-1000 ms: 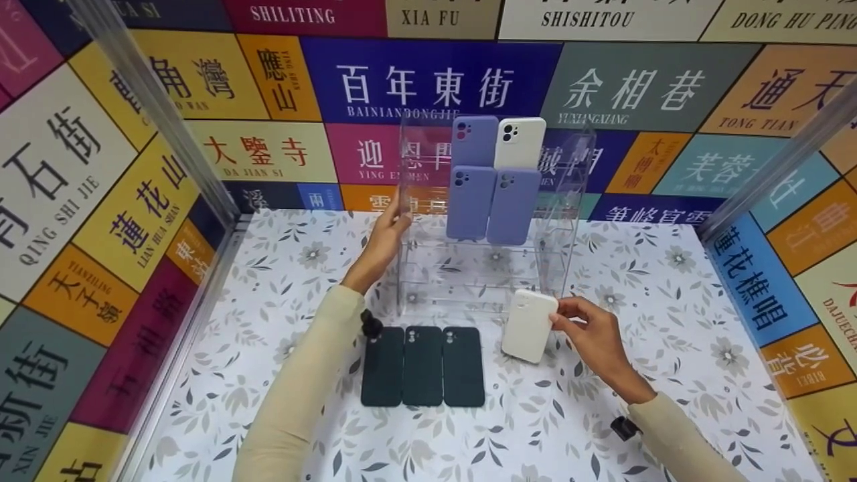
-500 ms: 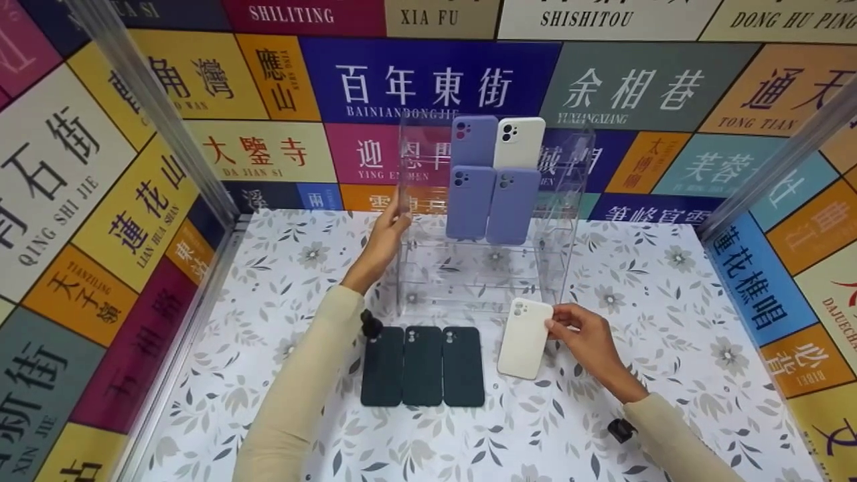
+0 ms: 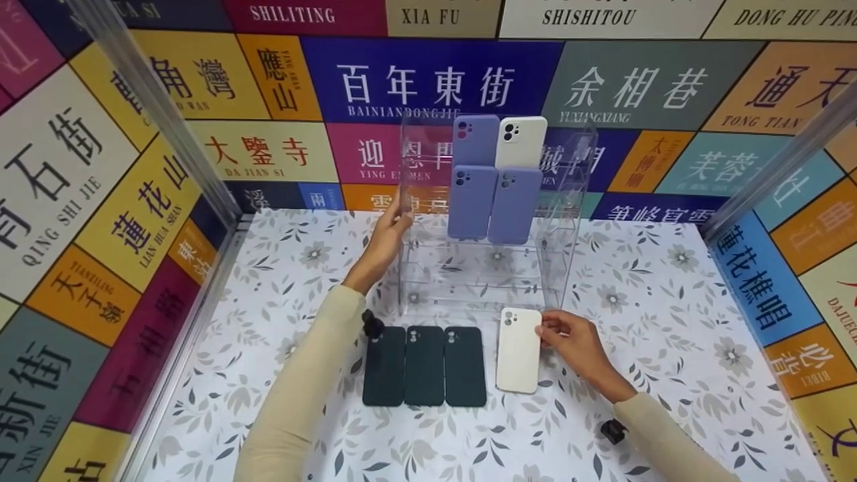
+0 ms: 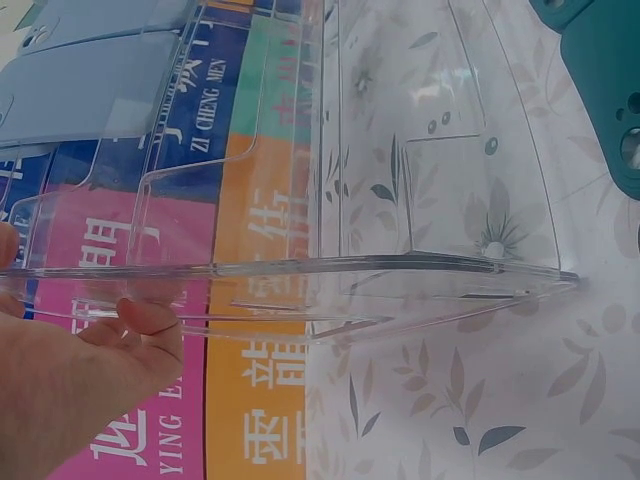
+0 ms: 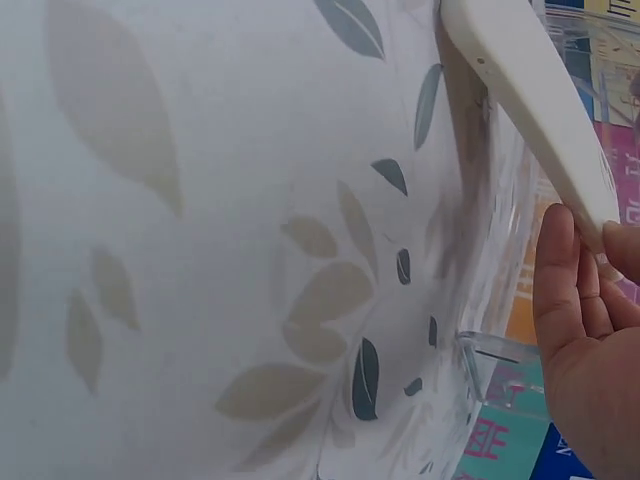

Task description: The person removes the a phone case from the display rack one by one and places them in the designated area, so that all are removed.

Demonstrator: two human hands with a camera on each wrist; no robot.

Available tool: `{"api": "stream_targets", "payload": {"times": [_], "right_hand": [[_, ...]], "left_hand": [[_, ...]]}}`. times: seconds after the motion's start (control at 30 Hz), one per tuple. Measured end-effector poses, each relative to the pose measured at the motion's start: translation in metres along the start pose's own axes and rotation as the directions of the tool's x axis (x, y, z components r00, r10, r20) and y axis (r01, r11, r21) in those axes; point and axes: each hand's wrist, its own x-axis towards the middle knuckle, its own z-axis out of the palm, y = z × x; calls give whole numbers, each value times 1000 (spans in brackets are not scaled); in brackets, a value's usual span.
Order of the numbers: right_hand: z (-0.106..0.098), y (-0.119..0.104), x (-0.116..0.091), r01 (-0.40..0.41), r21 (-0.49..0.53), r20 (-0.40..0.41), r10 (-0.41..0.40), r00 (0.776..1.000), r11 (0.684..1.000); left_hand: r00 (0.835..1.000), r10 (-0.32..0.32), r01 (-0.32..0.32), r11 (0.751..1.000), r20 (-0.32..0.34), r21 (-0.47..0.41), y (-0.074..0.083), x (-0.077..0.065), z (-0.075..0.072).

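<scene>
Pinching white case [image 3: 519, 353] in right hand [image 3: 580, 348], now lower and straighter beside the dark cases [image 3: 425, 367], suggesting near-complete alignment; gripping the clear stand [image 3: 469, 262] with left hand [image 3: 383, 241].

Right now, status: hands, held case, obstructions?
Right hand pinches white rectangular phone case. Left hand holds clear plastic tiered stand. Three dark green phone cases lie nearby; nothing visibly blocking.
</scene>
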Motion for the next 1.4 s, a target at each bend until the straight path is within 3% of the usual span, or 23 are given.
{"api": "stream_targets", "payload": {"times": [0.37,0.67,1.07,1.4], "right_hand": [[11,11,-2,-53,-2,28,53,998,999],[22,20,-3,-23,-81,16,24,1000,996],[33,13,-6,-50,-138,3,51,999,989],[39,10,-9,-48,-160,9,50,999,986]], "left_hand": [[999,-33,33,999,2,-5,0,0,0],[1000,-30,30,999,7,-19,0,0,1],[999,-40,41,998,-37,39,0,-2,0],[999,-41,42,998,-22,39,-1,-2,1]]}}
